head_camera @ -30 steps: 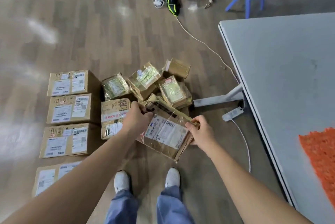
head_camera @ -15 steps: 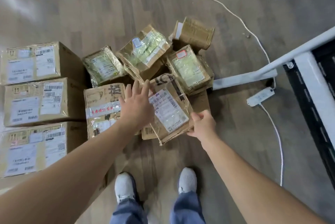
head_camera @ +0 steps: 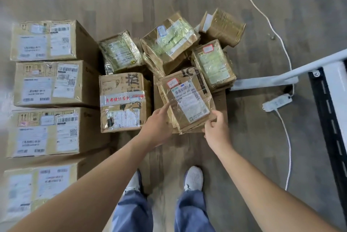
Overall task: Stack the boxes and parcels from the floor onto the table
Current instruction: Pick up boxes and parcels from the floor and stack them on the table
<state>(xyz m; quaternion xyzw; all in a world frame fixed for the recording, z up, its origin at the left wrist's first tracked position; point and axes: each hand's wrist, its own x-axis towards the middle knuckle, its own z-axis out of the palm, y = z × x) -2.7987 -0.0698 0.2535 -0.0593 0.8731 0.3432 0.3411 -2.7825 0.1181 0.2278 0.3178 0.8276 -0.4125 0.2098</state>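
A flat brown parcel with a white barcode label lies tilted on top of the floor pile. My left hand holds its left edge, one digit lying on top. My right hand pinches the near right corner, thumb on top. Around the flat parcel lie a taped box with red lettering and several small film-wrapped parcels. A column of larger labelled boxes stands at the left. Only the table's white edge and floor foot show at the right.
A white power strip and its cable lie on the wooden floor between the pile and the table. My white shoes stand just in front of the pile.
The flat parcel went from being held up in both hands to lying on the pile. My left hand lay flat on it, then drew back to its left edge. The view dropped closer to the floor.
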